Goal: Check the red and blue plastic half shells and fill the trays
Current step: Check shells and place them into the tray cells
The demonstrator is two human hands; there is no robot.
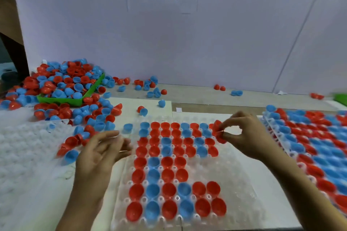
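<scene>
The table [216,103] carries a clear tray [242,178] at centre, partly filled with red and blue half shells [167,162]. A full tray [319,148] lies at right. A green bin [62,99] heaped with shells sits far left. The left hand [99,155] hovers relaxed, holding nothing. The right hand [244,133] pinches a red shell [216,129] above the centre tray's far right corner.

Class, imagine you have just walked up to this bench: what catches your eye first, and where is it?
First, the clear tray at centre, partly filled with red and blue half shells. Next, the right hand pinching a red shell at its far right corner. Then the green bin, far left, heaped and overflowing with shells.
</scene>
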